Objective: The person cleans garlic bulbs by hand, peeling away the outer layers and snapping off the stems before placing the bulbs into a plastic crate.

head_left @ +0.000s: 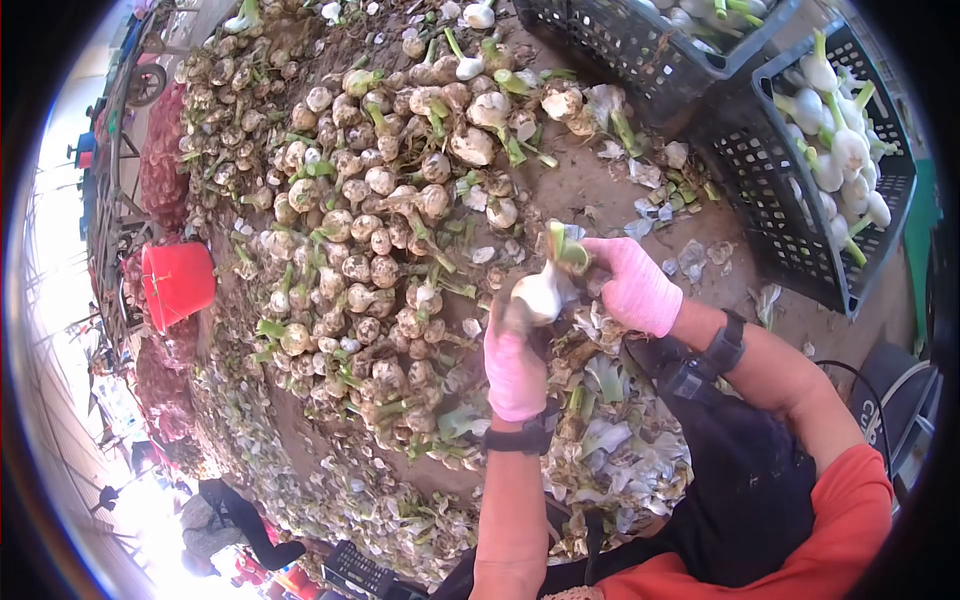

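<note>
A white garlic bulb (541,293) with a short green stem is held up in front of me, over the dirt floor. My left hand (515,365), in a pink glove with darkened fingers, is closed around the bulb from the left and below. On the other side, my right hand (640,288), also pink-gloved, has its fingers pinched by the stem and loose outer skin; the exact grip is partly hidden. Peeled skins and leaves (605,440) lie heaped below my hands. Many unpeeled garlic bulbs (365,240), dirty and brownish, spread over the ground to the left.
A black crate (735,190) of white garlic stands at the upper right, beside another black crate (640,60). A red bucket (178,283) and mesh sacks (163,160) line the left side. Another person (225,525) is at the lower left, near a dark crate (358,570).
</note>
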The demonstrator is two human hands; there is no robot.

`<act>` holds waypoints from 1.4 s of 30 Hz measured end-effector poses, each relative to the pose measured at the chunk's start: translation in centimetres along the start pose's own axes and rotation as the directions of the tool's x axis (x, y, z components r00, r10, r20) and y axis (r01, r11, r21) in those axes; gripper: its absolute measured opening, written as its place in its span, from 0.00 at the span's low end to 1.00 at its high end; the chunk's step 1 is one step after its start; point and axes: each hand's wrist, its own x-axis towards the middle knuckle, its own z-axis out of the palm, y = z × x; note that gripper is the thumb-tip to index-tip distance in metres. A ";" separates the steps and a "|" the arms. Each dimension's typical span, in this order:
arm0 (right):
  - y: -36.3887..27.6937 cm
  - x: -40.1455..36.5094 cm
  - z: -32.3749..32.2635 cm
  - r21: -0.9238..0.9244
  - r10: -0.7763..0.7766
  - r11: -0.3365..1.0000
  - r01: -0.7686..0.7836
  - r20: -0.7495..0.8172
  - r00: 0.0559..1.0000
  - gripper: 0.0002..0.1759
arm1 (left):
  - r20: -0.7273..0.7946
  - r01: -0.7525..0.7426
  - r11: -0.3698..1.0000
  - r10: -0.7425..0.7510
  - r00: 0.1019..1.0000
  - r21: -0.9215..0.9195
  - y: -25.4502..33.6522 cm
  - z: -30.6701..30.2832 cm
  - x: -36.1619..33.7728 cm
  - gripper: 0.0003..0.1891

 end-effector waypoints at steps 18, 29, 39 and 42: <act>-2.2 -0.2 1.1 -0.511 -0.043 0.857 0.067 0.059 0.997 0.18 | 0.065 0.200 0.909 -0.190 0.980 -0.366 -0.2 0.8 -3.3 0.25; -0.4 0.7 -4.0 -0.924 -0.170 0.314 0.219 0.172 0.970 0.27 | 0.180 0.222 0.924 -0.172 0.968 -0.312 -1.1 0.8 -4.6 0.36; -4.9 -0.9 -3.1 -0.453 -0.019 0.864 0.219 0.405 0.914 0.21 | 0.031 0.133 0.955 -0.129 0.991 -0.264 -2.5 0.4 -3.8 0.30; -5.6 -1.2 -2.7 -0.517 -0.011 0.823 0.235 0.400 0.916 0.18 | 0.043 0.164 0.921 -0.159 0.986 -0.353 -2.4 0.8 -4.1 0.30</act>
